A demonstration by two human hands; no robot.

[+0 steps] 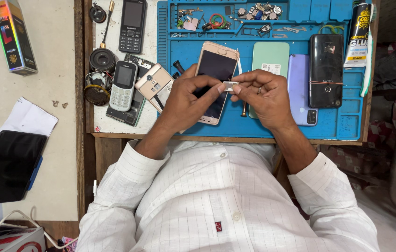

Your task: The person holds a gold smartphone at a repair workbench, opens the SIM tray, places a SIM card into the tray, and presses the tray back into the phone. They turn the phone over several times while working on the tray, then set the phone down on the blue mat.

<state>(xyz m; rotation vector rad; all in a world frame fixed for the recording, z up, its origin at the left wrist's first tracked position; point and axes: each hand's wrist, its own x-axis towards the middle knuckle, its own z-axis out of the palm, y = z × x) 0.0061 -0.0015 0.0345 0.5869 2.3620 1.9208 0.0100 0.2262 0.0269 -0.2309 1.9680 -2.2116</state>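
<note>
Both hands, left hand [186,100] and right hand [264,95], pinch a small silvery card tray [229,85] above the gold phone [215,70].

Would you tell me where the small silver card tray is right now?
In the head view, the small silver card tray is pinched between both hands' fingers, above the gold phone on the blue mat.
</note>
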